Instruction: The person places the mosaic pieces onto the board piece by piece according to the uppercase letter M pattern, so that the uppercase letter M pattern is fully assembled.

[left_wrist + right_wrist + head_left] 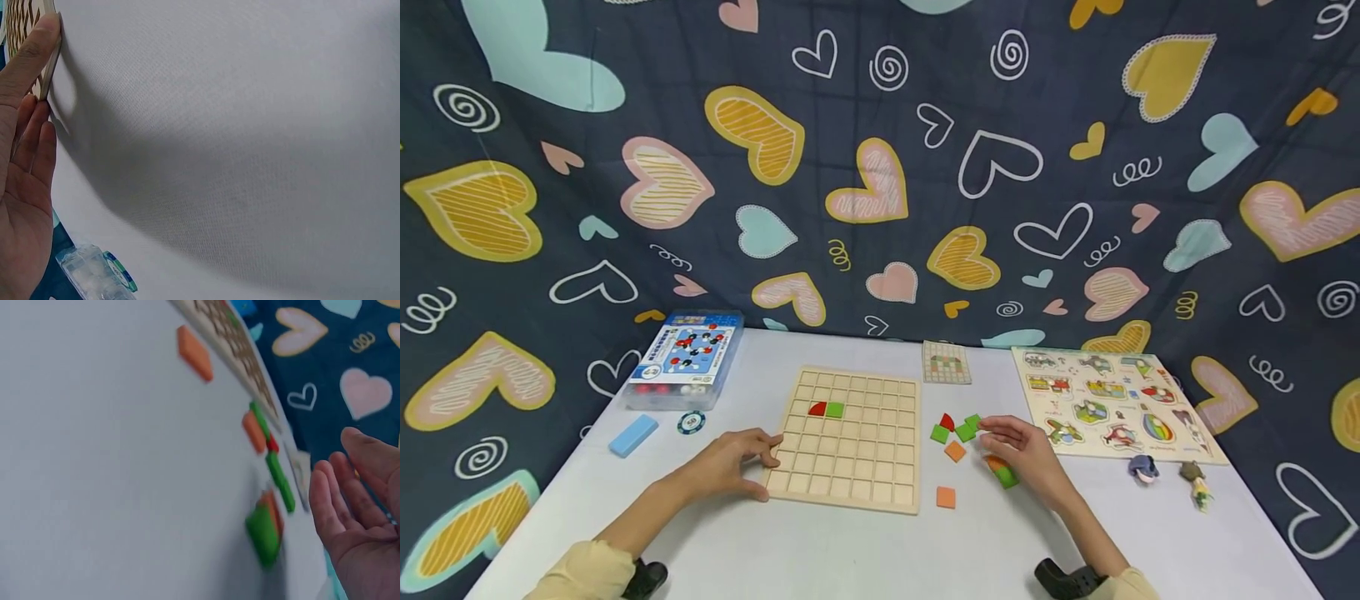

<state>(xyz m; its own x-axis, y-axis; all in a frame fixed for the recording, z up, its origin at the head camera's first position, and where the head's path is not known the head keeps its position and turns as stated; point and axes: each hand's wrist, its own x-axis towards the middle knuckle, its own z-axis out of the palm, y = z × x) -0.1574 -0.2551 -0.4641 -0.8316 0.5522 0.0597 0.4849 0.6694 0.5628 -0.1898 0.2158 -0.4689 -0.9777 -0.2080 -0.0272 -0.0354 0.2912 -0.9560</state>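
Observation:
A square wooden grid board (850,450) lies on the white table, with a red quarter-round piece (817,409) and a green square (835,410) side by side in its cells. My left hand (730,462) rests at the board's left edge, its thumb touching near the front corner and its fingers farther back. To the right, my right hand (1022,450) hovers with loosely bent fingers and an empty palm in the right wrist view. Below it is a small green-and-orange cluster (265,531). Nearby lie green squares (939,433), another red piece (947,422) and orange squares (946,497).
A small pattern card (947,363) lies behind the pieces. At the right are a picture puzzle board (1112,404) and two small figurines (1143,468). A boxed set (685,358), a blue block (633,435) and a round chip (691,422) sit at the left.

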